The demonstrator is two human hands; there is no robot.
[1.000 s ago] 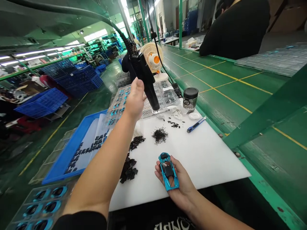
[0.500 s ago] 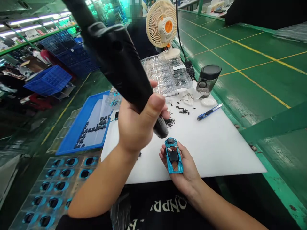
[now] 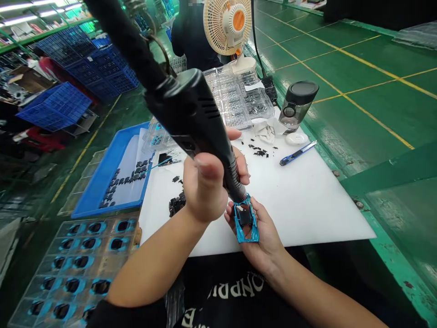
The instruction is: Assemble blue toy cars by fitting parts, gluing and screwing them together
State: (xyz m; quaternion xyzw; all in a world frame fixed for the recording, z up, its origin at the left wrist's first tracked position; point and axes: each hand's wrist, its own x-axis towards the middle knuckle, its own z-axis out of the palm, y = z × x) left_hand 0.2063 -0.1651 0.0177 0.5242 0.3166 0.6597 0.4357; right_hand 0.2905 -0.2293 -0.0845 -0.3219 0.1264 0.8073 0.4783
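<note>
My left hand (image 3: 208, 187) is wrapped round a large black electric screwdriver (image 3: 201, 114), which slants down to the right, its thumb on the near side. The driver's tip end meets the top of a blue toy car body (image 3: 240, 233) with a black part in its middle; the tip itself is hidden. Palm up, my right hand (image 3: 264, 241) holds this car body over the near edge of the white work surface (image 3: 307, 205), fingers at its left side and thumb at its right.
Left of the work surface are a blue tray (image 3: 126, 136) with black parts and a clear tray (image 3: 92, 257) of blue-black pieces. Behind stand a screw box (image 3: 235, 102), a fan (image 3: 228, 27) and a dark-lidded jar (image 3: 297, 107). A blue cutter (image 3: 297, 154) lies right. A person is beyond.
The screwdriver has come down onto the top of the car body, and my left hand's thumb has shifted left. The view has tilted slightly, uncovering a black pile beside the left wrist.
</note>
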